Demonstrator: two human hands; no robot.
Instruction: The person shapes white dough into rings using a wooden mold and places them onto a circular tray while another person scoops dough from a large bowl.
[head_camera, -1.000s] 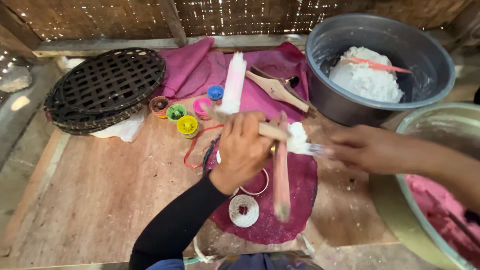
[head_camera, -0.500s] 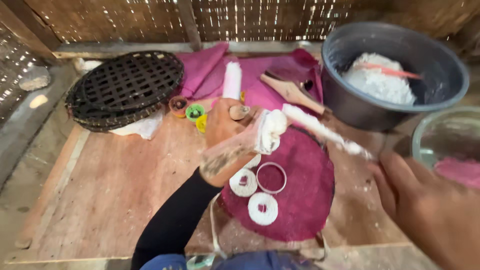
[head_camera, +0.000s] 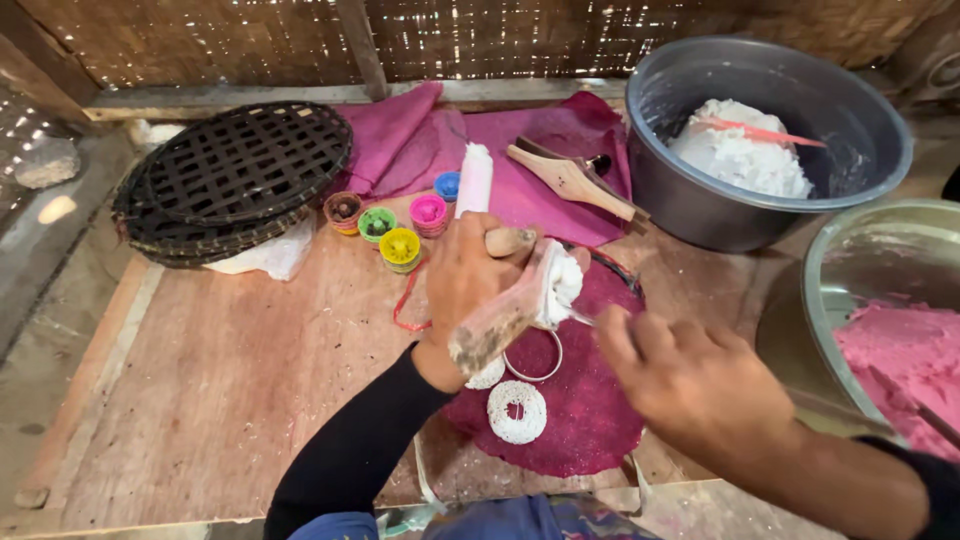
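At the centre of the wooden board (head_camera: 220, 390), your left hand (head_camera: 465, 280) is closed around a wooden press mould (head_camera: 505, 310) smeared with white dough (head_camera: 560, 285), the tool tilted so its dirty end points to 7 o'clock. Your right hand (head_camera: 690, 385) sits at 4 o'clock from it, fingers curled in, with the fingertips at a thin metal utensil that touches the dough; what that utensil is and how firmly you grip it cannot be told. Beneath both hands lies a round dark magenta mat (head_camera: 590, 420), and on it a metal ring (head_camera: 535, 355) just under the mould, with a finished white lacy disc (head_camera: 517, 411) at 6 o'clock from the ring and another disc partly hidden beneath your left wrist. At 12 o'clock from your left hand stand small cups of coloured powder (head_camera: 400, 245) and an upright white roll (head_camera: 474, 180) on a purple cloth (head_camera: 540, 150), where a second wooden tool (head_camera: 570, 182) lies. At 10 o'clock a stack of black woven trays (head_camera: 235, 180) rests. At 1 o'clock a grey basin (head_camera: 850, 115) holds white dough, and at 3 o'clock a steel bowl (head_camera: 850, 260) holds pink dough (head_camera: 900, 350).
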